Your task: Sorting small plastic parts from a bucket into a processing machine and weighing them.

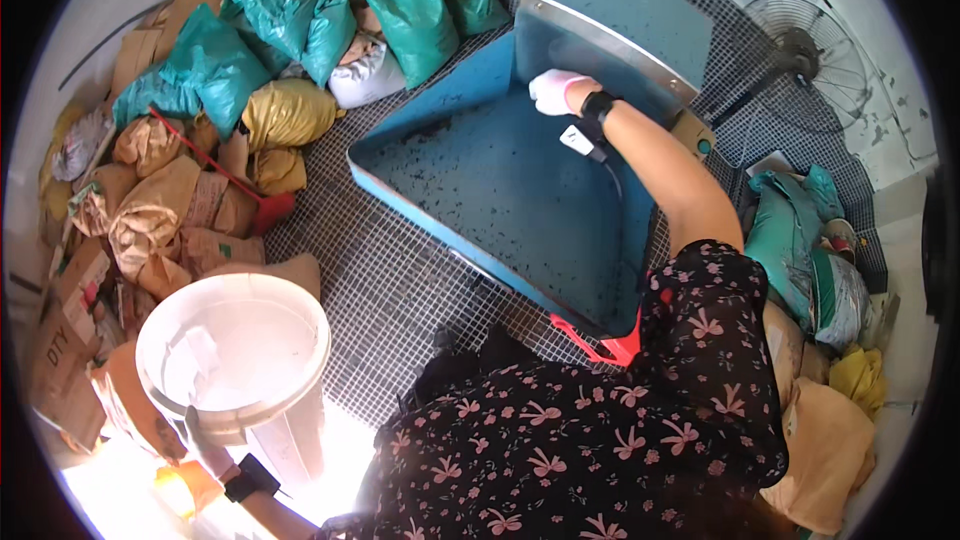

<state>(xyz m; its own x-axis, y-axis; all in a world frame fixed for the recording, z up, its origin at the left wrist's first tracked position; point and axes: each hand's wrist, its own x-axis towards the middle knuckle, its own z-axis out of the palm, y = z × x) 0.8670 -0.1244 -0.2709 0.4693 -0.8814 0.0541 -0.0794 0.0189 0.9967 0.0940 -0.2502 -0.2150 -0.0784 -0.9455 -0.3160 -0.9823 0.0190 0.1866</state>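
Some sort of workshop or storeroom; exact trade can't be told. Floor is covered by grid matting [380, 275]. Green sacks [410, 20] are piled at 11 and 3 o'clock, brown bags [155, 210] at 9. Dark-flecked blue metal tray [500, 200] is set near 12, 1 fan [798, 55] at 2, white bin [287, 445] at 8.

Bulging green plastic sacks [406, 18] are crowding the upper left, with a glossy, plump yellow sack [290, 112] and a white sack [368, 78] lying just below them. Crumpled brown paper bags [160, 205] are sitting heaped along the left, a red long-handled scoop [273, 210] lying against them. A round wire-caged black fan [800, 52] is standing upper right. Below it, a dull green plastic bag [780, 235] is slumping above a wrinkled tan sack [820, 455]. A grey grid-patterned mat [375, 265] is covering the floor.
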